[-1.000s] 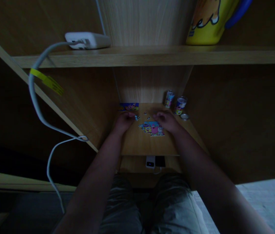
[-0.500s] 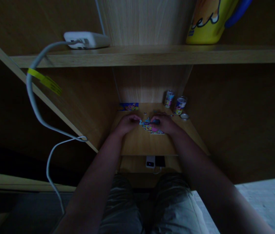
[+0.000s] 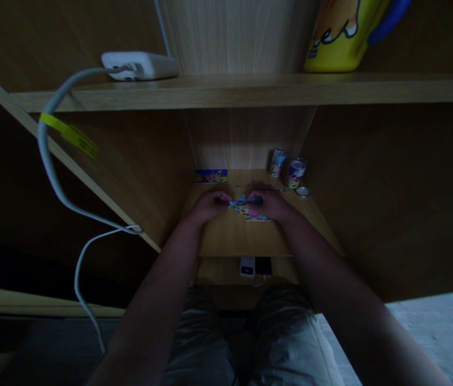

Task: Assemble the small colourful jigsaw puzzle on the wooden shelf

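A partly joined jigsaw puzzle (image 3: 243,210) with bright cartoon colours lies on the wooden desk surface (image 3: 246,238). At its left edge, my left hand (image 3: 211,205) pinches a small light-blue puzzle piece (image 3: 231,204), which appears to touch the joined part. My right hand (image 3: 269,203) rests over the puzzle's right side with its fingers curled and thumb and fingertips together at the upper pieces. Whatever those fingers hold, if anything, is too small and dark to make out. The right hand hides part of the puzzle.
Behind stand two printed cans (image 3: 277,162) (image 3: 296,172), with a round metal lid (image 3: 302,191) nearby. A picture card (image 3: 210,176) lies back left. Overhead, a shelf (image 3: 242,94) bears a white charger (image 3: 141,65) and yellow mug (image 3: 333,48). A cable (image 3: 51,161) hangs left.
My left hand has brought its puzzle piece slightly down and against the joined puzzle, closing a small gap. My right hand stays nearly in place. The whole view has shifted a little.
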The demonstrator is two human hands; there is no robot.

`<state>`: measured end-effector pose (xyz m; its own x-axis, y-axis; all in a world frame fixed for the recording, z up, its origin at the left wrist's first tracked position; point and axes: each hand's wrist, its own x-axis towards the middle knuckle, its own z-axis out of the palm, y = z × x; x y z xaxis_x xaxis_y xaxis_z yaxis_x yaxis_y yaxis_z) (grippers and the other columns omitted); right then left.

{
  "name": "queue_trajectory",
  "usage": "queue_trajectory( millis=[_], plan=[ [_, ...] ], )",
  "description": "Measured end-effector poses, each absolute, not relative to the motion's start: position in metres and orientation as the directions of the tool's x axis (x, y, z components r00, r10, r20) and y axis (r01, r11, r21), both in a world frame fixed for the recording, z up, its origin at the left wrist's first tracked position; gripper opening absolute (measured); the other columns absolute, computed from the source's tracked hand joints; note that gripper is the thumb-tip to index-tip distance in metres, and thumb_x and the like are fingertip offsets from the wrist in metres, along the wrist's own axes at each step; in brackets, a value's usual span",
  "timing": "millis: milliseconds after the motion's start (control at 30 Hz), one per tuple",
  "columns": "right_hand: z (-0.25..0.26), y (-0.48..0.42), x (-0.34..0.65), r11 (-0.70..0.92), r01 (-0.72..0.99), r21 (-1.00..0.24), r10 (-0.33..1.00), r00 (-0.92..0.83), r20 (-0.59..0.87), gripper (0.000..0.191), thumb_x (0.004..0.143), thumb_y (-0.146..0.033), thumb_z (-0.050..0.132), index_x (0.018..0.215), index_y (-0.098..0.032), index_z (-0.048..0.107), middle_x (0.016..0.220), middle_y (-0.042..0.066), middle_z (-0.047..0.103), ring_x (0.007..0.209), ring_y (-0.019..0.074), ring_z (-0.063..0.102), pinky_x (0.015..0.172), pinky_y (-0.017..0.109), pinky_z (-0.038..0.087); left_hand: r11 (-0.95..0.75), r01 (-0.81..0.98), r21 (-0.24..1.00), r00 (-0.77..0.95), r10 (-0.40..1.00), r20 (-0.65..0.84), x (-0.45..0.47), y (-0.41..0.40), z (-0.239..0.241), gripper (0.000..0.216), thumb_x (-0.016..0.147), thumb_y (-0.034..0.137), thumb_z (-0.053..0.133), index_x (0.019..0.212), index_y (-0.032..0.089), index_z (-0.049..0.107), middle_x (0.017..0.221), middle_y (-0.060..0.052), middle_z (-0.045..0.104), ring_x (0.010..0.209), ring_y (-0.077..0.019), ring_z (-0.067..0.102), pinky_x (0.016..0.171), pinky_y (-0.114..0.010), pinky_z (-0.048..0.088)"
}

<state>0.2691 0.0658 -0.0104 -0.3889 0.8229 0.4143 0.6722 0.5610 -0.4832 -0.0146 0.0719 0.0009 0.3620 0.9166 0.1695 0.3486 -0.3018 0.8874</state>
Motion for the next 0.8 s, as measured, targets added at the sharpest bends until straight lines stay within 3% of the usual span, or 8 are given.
queue_trajectory(
  millis=[267, 533, 800],
  plan=[
    [-0.009, 0.064, 0.27, 0.562, 0.646, -0.516, 0.825, -0.388, 0.412, 0.015, 0.089, -0.041, 0.09, 0.095, -0.029, 0.083, 0.104, 0.004, 0.083, 0.104, 0.0266, 0.073, 0.103, 0.041, 0.05, -0.308, 0.316, 0.897, 0.398, 0.902, 0.17, -0.015, 0.072, 0.001, 0.017, 0.084, 0.026, 0.085, 0.1, 0.022, 0.088, 0.107, -0.008, 0.088, 0.102, -0.0259, 0.081, 0.104, -0.043, 0.064],
    [-0.009, 0.065, 0.269, 0.566, 0.675, -0.474, 0.819, -0.392, 0.42, 0.012, 0.089, -0.036, 0.091, 0.096, -0.029, 0.084, 0.104, 0.005, 0.084, 0.108, 0.0283, 0.073, 0.104, 0.043, 0.05, -0.301, 0.338, 0.891, 0.397, 0.905, 0.155, -0.015, 0.073, -0.002, 0.012, 0.087, 0.024, 0.082, 0.099, 0.022, 0.087, 0.104, -0.006, 0.087, 0.099, -0.0242, 0.081, 0.103, -0.041, 0.064],
    [-0.017, 0.069, 0.272, 0.601, 0.658, -0.455, 0.792, -0.414, 0.448, 0.013, 0.091, -0.034, 0.09, 0.099, -0.027, 0.084, 0.106, 0.005, 0.083, 0.107, 0.0271, 0.074, 0.103, 0.042, 0.051, -0.423, 0.298, 0.856, 0.446, 0.854, 0.267, -0.021, 0.081, -0.011, 0.02, 0.092, 0.028, 0.079, 0.11, 0.022, 0.088, 0.116, -0.007, 0.087, 0.11, -0.0245, 0.079, 0.107, -0.041, 0.061]
  ],
)
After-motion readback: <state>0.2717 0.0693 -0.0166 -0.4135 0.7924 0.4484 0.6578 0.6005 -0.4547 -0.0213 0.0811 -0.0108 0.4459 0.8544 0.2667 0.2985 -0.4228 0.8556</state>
